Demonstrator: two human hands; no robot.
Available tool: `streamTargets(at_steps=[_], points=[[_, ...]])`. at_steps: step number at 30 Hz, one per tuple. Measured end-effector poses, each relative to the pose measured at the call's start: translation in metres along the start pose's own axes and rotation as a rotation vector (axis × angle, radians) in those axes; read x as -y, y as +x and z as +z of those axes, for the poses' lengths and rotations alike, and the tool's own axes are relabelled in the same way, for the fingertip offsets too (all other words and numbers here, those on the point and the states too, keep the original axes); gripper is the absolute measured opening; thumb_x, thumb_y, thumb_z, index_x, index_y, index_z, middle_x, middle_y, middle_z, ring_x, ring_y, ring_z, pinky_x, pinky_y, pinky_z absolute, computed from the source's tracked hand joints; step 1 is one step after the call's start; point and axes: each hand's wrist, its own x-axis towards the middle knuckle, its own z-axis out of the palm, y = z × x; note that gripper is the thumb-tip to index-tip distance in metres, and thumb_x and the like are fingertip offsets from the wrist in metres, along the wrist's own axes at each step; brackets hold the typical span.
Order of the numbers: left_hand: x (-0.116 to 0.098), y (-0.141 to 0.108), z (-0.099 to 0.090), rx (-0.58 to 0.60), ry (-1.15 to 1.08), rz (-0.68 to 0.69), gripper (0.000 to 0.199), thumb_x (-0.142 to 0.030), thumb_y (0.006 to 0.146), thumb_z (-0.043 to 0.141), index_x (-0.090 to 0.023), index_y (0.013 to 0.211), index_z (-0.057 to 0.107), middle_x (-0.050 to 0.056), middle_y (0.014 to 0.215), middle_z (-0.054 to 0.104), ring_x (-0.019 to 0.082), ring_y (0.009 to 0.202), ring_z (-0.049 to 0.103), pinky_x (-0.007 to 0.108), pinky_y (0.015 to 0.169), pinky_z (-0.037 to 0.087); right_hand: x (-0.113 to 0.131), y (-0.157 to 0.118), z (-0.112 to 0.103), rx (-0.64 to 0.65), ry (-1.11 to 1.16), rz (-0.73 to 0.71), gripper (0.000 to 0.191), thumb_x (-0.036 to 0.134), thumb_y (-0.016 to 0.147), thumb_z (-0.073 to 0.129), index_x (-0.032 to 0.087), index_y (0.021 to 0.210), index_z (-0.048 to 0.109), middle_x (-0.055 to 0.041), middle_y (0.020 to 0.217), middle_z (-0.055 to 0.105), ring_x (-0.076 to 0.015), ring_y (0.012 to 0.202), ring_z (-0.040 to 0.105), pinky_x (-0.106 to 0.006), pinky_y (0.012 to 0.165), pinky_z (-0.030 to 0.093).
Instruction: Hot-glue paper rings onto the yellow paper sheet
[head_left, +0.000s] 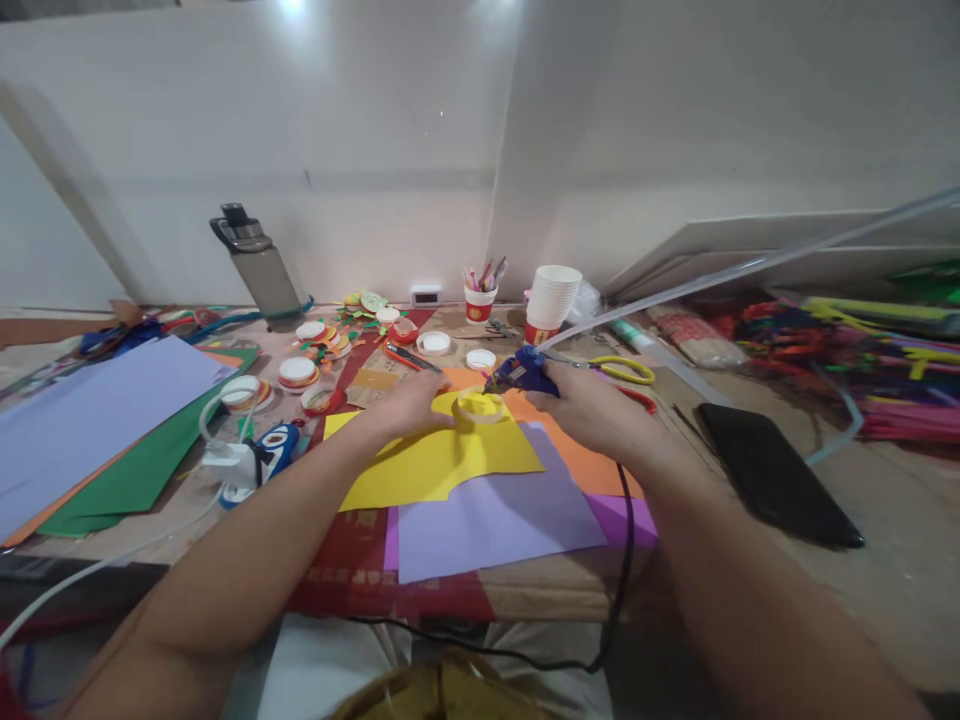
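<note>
My right hand [585, 405] is wrapped round a blue hot glue gun [523, 370], its nozzle pointing left and down over a pale ring [480, 405]. A long clear glue stick [742, 265] runs from the back of the gun up to the right. The ring lies on a yellow sheet [442, 465], and I see yellow inside it. My left hand [412, 408] rests on this sheet just left of the ring, thumb and fingers apart; whether a fingertip touches the ring I cannot tell. Under the yellow sheet are a lilac sheet [495, 530] and an orange sheet [600, 455].
The gun's black cord [627, 560] hangs over the table's front edge. Behind the hands lie a box cutter [411, 356], white lids [433, 343] and yellow-handled scissors [626, 370]. Paper cups [555, 295] and a bottle [262, 275] stand farther back. A phone [776, 475] lies right, a power strip [262, 465] left.
</note>
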Motion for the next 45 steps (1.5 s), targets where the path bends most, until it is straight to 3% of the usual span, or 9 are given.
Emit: streamTargets(at_steps=[5,14,18,25,31,36,39,41,45], points=[[-0.001,0.005,0.001,0.021,0.179,0.016,0.053,-0.051,0.075,0.069,-0.015,0.114,0.064,0.014,0.116,0.063,0.031,0.11,0.059,0.038,0.091,0.046,-0.004,0.003,0.006,0.001,0.027,0.006,0.024,0.029,0.087,0.056,0.02,0.107,0.065,-0.011,0.105,0.072,-0.0251,0.093,0.065,-0.03,0.076,0.044],[-0.006,0.005,-0.001,-0.02,0.205,-0.068,0.054,-0.057,0.071,0.07,-0.017,0.107,0.066,0.017,0.115,0.063,0.035,0.108,0.059,0.041,0.091,0.046,-0.005,0.006,0.006,-0.001,-0.014,0.018,0.025,0.031,0.088,0.053,0.019,0.107,0.063,-0.0125,0.106,0.071,-0.0258,0.092,0.064,-0.029,0.071,0.043],[-0.012,0.007,-0.009,0.042,0.252,-0.085,0.059,-0.058,0.071,0.069,-0.014,0.109,0.065,0.021,0.113,0.064,0.037,0.101,0.062,0.041,0.083,0.048,-0.007,0.008,0.005,-0.024,-0.004,0.005,0.028,0.032,0.088,0.053,0.018,0.11,0.062,-0.0132,0.106,0.071,-0.0264,0.092,0.065,-0.029,0.071,0.044],[-0.017,0.011,-0.019,0.108,0.236,-0.115,0.054,-0.058,0.068,0.07,-0.016,0.1,0.066,0.016,0.107,0.069,0.032,0.094,0.066,0.034,0.072,0.048,-0.002,0.007,-0.003,-0.049,0.016,0.013,0.024,0.03,0.085,0.055,0.018,0.105,0.064,-0.011,0.097,0.072,-0.024,0.085,0.065,-0.028,0.068,0.043],[-0.02,0.016,-0.018,0.134,0.282,-0.158,0.052,-0.055,0.068,0.071,-0.016,0.102,0.065,0.017,0.108,0.069,0.032,0.097,0.066,0.034,0.076,0.049,0.002,0.005,-0.006,-0.049,0.012,0.027,0.027,0.031,0.086,0.054,0.017,0.107,0.064,-0.0123,0.1,0.072,-0.024,0.087,0.065,-0.027,0.067,0.042],[-0.012,0.027,-0.019,0.198,0.198,-0.202,0.065,-0.061,0.063,0.071,-0.016,0.109,0.064,0.018,0.117,0.068,0.033,0.099,0.064,0.037,0.078,0.05,0.0,0.006,-0.004,-0.062,0.068,0.003,0.023,0.03,0.086,0.054,0.017,0.102,0.063,-0.0123,0.098,0.072,-0.0233,0.086,0.065,-0.027,0.067,0.043],[-0.008,0.027,-0.022,0.207,0.197,-0.208,0.059,-0.063,0.064,0.069,-0.016,0.1,0.068,0.017,0.113,0.07,0.033,0.096,0.066,0.037,0.076,0.05,-0.001,0.007,-0.004,-0.064,0.073,0.008,0.022,0.03,0.086,0.053,0.016,0.1,0.063,-0.0139,0.097,0.071,-0.0242,0.084,0.065,-0.028,0.066,0.043],[-0.006,0.023,-0.024,0.184,0.16,-0.227,0.051,-0.064,0.066,0.067,-0.019,0.09,0.07,0.012,0.104,0.073,0.03,0.092,0.067,0.034,0.073,0.05,-0.001,0.007,-0.005,-0.062,0.072,0.014,0.022,0.03,0.086,0.053,0.016,0.101,0.063,-0.0139,0.097,0.071,-0.0242,0.083,0.065,-0.028,0.065,0.043],[-0.003,0.014,-0.018,0.004,-0.038,-0.332,0.044,-0.065,0.07,0.064,-0.022,0.075,0.07,0.006,0.08,0.074,0.024,0.077,0.068,0.029,0.064,0.048,0.001,0.006,-0.008,-0.063,0.069,0.017,0.026,0.031,0.087,0.054,0.017,0.107,0.063,-0.0129,0.101,0.072,-0.0248,0.088,0.065,-0.028,0.068,0.043]])
